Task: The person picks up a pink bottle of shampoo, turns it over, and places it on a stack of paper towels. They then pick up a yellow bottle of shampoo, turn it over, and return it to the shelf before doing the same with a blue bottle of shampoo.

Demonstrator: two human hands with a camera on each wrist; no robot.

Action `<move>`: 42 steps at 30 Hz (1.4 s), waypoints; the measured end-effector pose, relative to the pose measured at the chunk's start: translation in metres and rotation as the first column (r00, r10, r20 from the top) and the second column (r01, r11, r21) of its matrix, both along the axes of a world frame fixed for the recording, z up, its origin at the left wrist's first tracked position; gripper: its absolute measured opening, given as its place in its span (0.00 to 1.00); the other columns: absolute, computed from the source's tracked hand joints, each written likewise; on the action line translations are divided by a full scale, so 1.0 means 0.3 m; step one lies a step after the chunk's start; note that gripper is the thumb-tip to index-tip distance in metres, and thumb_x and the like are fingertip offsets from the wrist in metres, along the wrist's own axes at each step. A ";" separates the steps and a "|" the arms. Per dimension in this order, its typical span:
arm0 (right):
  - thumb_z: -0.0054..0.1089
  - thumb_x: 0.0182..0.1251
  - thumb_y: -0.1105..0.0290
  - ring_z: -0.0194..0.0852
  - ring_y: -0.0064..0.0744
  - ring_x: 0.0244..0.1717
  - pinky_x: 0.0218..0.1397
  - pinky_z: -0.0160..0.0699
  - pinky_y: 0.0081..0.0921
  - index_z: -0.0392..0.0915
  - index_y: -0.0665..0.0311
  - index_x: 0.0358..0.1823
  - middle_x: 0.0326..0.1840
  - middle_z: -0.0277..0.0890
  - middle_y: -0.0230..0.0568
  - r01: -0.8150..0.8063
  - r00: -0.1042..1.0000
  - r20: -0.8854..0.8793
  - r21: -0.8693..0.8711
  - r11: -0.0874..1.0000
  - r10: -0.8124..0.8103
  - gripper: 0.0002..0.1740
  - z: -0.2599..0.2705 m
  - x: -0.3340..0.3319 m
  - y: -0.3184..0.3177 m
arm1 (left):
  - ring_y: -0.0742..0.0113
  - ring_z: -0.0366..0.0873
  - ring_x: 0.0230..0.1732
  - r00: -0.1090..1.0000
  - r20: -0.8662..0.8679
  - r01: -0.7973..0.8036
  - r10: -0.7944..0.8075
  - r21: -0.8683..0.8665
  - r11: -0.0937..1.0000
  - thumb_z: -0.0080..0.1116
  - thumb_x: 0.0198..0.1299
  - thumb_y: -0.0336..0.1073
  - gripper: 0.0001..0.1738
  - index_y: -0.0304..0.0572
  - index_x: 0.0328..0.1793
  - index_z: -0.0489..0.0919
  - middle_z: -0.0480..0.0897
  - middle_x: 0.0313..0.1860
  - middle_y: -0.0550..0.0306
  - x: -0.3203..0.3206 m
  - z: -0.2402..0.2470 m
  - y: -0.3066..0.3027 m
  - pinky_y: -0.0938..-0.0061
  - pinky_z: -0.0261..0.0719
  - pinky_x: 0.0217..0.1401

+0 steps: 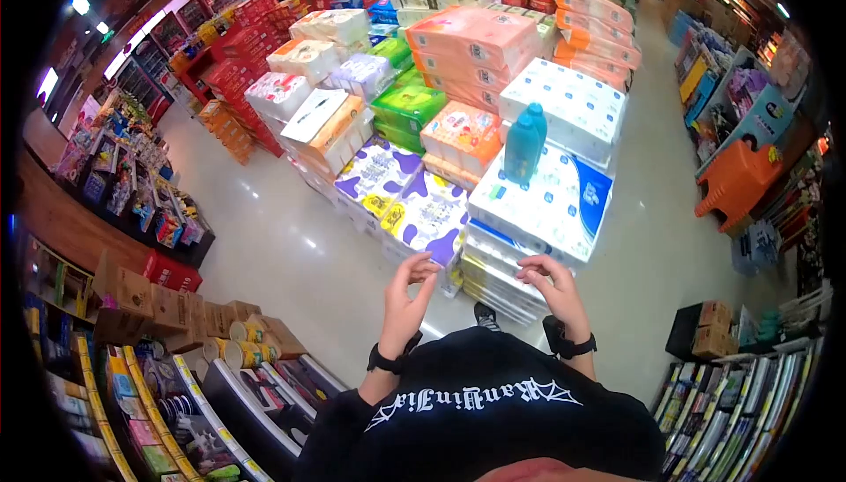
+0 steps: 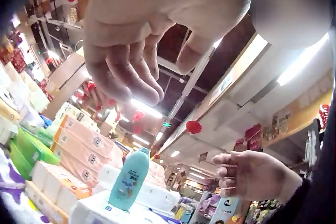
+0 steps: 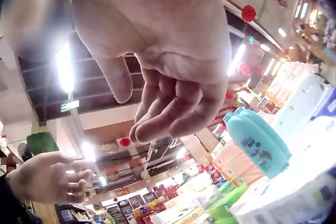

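Two teal bottles (image 1: 523, 145) stand upright side by side on a white and blue pack (image 1: 539, 204) at the near right of the piled tissue packs; the right wrist view also shows the bottles (image 3: 257, 142). My left hand (image 1: 408, 301) hangs in the air before the purple-patterned packs (image 1: 427, 218), its fingers loosely bent and holding nothing. Level with it, my right hand (image 1: 557, 292) hovers at the near edge of the white and blue pack, fingers relaxed and bent, also with nothing in them. A space separates the two hands.
Green packs (image 1: 408, 110), orange packs (image 1: 463, 134) and pink packs (image 1: 471, 41) rise behind. Shelves (image 1: 220, 411) with cartons (image 1: 167, 306) stand at the near left, more shelves (image 1: 740, 403) at the near right. An orange stool (image 1: 738, 184) is at the right.
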State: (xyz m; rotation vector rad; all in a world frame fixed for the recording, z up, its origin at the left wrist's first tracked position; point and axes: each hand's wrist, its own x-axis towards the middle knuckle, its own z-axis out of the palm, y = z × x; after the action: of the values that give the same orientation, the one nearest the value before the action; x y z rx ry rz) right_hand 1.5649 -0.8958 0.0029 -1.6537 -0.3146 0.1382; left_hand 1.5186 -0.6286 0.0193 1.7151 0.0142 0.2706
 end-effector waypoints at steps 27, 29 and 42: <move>0.57 0.68 0.62 0.60 0.38 0.73 0.63 0.69 0.33 0.51 0.59 0.80 0.79 0.53 0.49 0.097 0.932 -0.358 0.117 0.988 -0.049 0.41 -0.239 0.753 -0.101 | 0.47 0.45 0.82 0.817 -0.229 0.498 -0.529 -0.180 0.848 0.62 0.61 0.37 0.50 0.43 0.83 0.45 0.52 0.81 0.44 1.046 -0.362 -0.283 0.60 0.52 0.79; 0.58 0.68 0.62 0.58 0.39 0.75 0.64 0.68 0.34 0.51 0.60 0.80 0.80 0.53 0.48 0.113 0.924 -0.376 0.095 0.989 -0.070 0.41 -0.242 0.765 -0.090 | 0.49 0.52 0.79 0.829 -0.182 0.477 -0.529 -0.264 0.838 0.64 0.59 0.39 0.47 0.38 0.81 0.51 0.56 0.79 0.42 1.054 -0.383 -0.302 0.62 0.56 0.77; 0.63 0.60 0.79 0.59 0.44 0.73 0.70 0.67 0.36 0.54 0.62 0.76 0.73 0.56 0.52 -0.053 0.994 -0.100 -0.011 0.999 0.052 0.42 -0.417 0.766 -0.048 | 0.46 0.77 0.55 0.965 -0.085 0.258 -0.247 0.447 0.856 0.69 0.50 0.35 0.36 0.53 0.68 0.74 0.78 0.52 0.46 0.877 -0.359 -0.287 0.62 0.76 0.57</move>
State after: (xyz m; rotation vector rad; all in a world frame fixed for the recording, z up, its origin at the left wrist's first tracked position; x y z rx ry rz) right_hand 1.7948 -0.9102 -0.1221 -1.6465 -0.2817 0.2625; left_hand 1.7817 -0.7147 -0.0885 2.1636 -0.2770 0.0539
